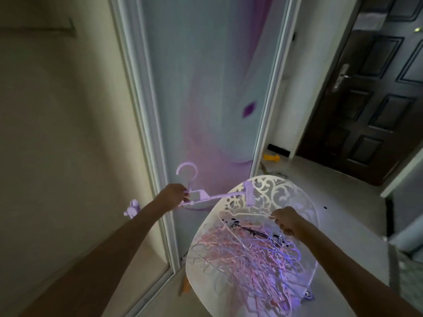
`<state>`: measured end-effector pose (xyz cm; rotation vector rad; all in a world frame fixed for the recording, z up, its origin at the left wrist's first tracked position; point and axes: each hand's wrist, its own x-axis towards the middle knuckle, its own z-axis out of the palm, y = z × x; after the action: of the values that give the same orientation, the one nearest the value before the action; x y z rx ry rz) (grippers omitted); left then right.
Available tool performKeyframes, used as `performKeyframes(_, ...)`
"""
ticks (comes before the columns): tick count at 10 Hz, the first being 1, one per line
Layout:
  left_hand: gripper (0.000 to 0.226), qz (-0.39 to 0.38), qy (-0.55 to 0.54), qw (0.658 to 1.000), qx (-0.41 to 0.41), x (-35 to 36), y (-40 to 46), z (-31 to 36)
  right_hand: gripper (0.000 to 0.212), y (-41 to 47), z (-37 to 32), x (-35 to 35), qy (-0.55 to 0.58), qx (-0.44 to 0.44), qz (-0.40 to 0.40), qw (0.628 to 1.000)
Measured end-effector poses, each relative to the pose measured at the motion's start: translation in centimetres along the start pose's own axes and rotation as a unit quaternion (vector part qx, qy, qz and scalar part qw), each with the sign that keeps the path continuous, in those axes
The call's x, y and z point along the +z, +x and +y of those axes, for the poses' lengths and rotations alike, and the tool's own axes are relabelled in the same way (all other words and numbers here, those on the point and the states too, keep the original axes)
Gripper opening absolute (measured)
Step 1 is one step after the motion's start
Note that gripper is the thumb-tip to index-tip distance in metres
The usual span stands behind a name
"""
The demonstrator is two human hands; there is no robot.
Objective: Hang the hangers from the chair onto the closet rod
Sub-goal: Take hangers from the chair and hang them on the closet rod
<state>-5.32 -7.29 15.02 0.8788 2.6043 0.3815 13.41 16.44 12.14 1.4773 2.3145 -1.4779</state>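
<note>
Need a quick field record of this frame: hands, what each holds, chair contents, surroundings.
left hand: grips purple hanger near its hook, held up off the chair
right hand: pinches a thin hanger at the top of the pile
pile: tangled pink, white and purple hangers, plus a black clip hanger
chair: white, cut-out back, pile on its seat
sliding door: behind chair, closed across the view
closet rod: not in view
dark door: at right, closed
</note>
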Motion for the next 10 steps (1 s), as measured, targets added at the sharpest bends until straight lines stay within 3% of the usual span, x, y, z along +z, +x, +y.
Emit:
performKeyframes(1, 0.032, 0.056, -0.121, 0.99, -0.049, -3.4, -7.7, -0.9, 0.031, -3.7, -1.4, -0.8, -0.057, -0.036, 0.006, 0.998)
performKeyframes(2, 0.033, 0.021, -0.024, 0.999, -0.034, -4.8, -12.1, -2.7, 0.032, -6.9, -4.0, 0.5, -0.048, -0.057, -0.042, 0.996)
performKeyframes(3, 0.033, 0.01, -0.049, 0.996, -0.078, -6.9, -16.6, -4.6, 0.026, -10.8, -8.1, 4.3, -0.104, -0.097, -0.098, 0.985)
performKeyframes(4, 0.035, 0.053, -0.058, 0.99, -0.115, -8.8, -20.0, -6.6, 0.029, -15.0, -11.8, 9.0, -0.162, -0.132, -0.153, 0.966)
performKeyframes(5, 0.034, 0.13, 0.0, 0.981, -0.147, -10.5, -22.1, -8.8, 0.033, -18.1, -13.8, 12.4, -0.123, -0.158, -0.261, 0.944)
performKeyframes(6, 0.034, 0.179, -0.054, 0.962, -0.198, -12.7, -23.6, -11.7, 0.038, -21.1, -16.6, 15.8, -0.067, -0.157, -0.402, 0.9)
performKeyframes(7, 0.037, 0.182, -0.206, 0.938, -0.212, -15.0, -24.9, -14.0, 0.055, -24.2, -20.3, 19.0, -0.182, -0.202, -0.399, 0.876)
performKeyframes(8, 0.036, 0.229, -0.343, 0.89, -0.196, -16.2, -25.3, -16.7, 0.041, -26.5, -22.7, 21.8, -0.226, -0.262, -0.364, 0.865)
performKeyframes(9, 0.039, 0.312, -0.546, 0.763, -0.146, -16.6, -25.0, -19.7, 0.023, -27.5, -24.0, 24.1, -0.159, -0.296, -0.338, 0.879)
performKeyframes(10, 0.045, 0.324, -0.65, 0.662, -0.185, -17.1, -25.1, -21.7, 0.019, -27.5, -24.4, 26.2, -0.116, -0.292, -0.327, 0.891)
